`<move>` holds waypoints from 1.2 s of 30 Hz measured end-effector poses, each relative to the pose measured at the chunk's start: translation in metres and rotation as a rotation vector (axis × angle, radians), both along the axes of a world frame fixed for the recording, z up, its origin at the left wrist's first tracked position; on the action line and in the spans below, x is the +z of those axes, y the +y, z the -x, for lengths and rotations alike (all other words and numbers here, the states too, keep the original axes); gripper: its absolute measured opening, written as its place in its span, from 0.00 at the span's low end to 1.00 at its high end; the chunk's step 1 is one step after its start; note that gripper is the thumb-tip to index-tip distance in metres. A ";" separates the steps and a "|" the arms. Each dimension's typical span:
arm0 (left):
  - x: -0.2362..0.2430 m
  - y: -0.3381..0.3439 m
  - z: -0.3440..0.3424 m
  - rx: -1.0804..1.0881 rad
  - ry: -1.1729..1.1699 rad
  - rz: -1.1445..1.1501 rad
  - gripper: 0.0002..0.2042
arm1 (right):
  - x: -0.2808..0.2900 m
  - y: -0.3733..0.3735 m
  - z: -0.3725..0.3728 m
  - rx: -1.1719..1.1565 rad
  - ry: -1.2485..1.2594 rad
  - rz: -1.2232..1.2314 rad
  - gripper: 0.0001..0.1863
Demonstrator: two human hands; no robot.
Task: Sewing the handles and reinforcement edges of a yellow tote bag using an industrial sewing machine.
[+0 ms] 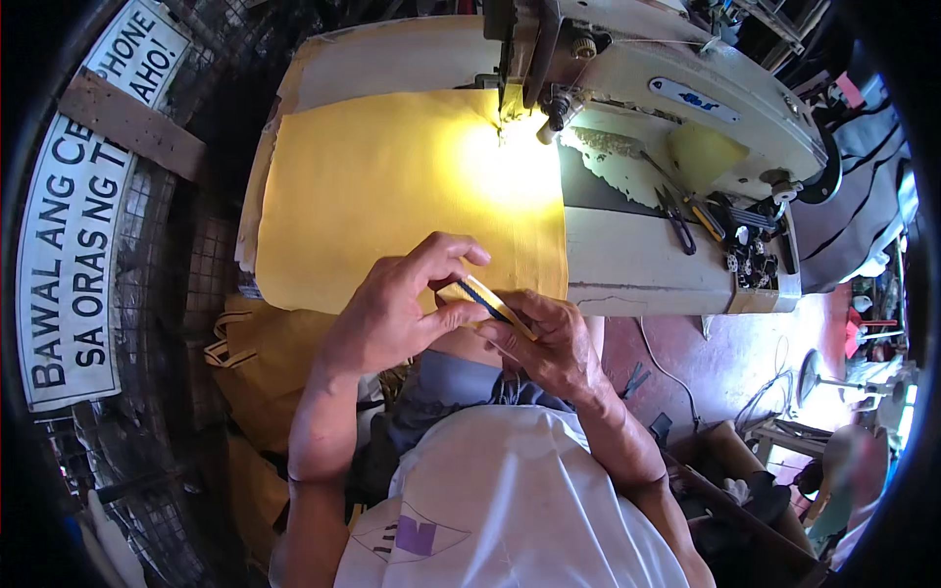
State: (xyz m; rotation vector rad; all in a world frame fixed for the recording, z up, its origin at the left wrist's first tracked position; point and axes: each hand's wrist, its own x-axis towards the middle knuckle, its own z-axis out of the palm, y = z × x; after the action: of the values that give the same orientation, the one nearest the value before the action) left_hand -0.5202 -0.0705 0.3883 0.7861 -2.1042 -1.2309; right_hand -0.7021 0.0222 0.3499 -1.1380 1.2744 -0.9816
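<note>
Between both hands, above my lap at the table's front edge, is a short strip (498, 308), yellow with a dark stripe and a pale edge, perhaps folded webbing. My left hand (387, 304) pinches its left end between thumb and fingers. The other end is gripped by my right hand (549, 343), thumb on the near side. Just beyond them a large yellow fabric sheet (382, 186) lies flat on the table. Its far right part reaches under the needle area of a sewing machine (676, 78), where a lamp lights it brightly.
Right of the sheet on the table (627, 255) lie thread snips (676, 220), a yellow cutter knife (708, 221) and several bobbins (750, 263). Tan fabric (265, 372) hangs at the lower left beside wire mesh. Another person's leg (735, 456) and a fan (812, 377) are at right.
</note>
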 end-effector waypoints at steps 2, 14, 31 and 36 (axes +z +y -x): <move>-0.007 0.004 0.001 0.120 -0.004 0.132 0.19 | 0.003 -0.002 -0.001 -0.036 0.115 0.068 0.18; -0.064 0.033 0.005 0.210 0.393 0.233 0.22 | 0.013 0.010 -0.018 -0.154 0.803 0.817 0.24; -0.078 0.038 0.005 0.158 0.628 -0.072 0.11 | 0.015 0.020 -0.024 -0.134 0.829 0.787 0.22; -0.079 0.040 0.005 0.159 0.680 -0.134 0.10 | 0.018 0.021 -0.027 -0.150 0.837 0.759 0.22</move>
State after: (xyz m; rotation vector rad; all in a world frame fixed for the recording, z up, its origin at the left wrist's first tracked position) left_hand -0.5255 -0.0305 0.3096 0.4798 -1.3982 -1.3250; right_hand -0.6748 0.0427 0.3682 -2.2234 1.6998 -1.1937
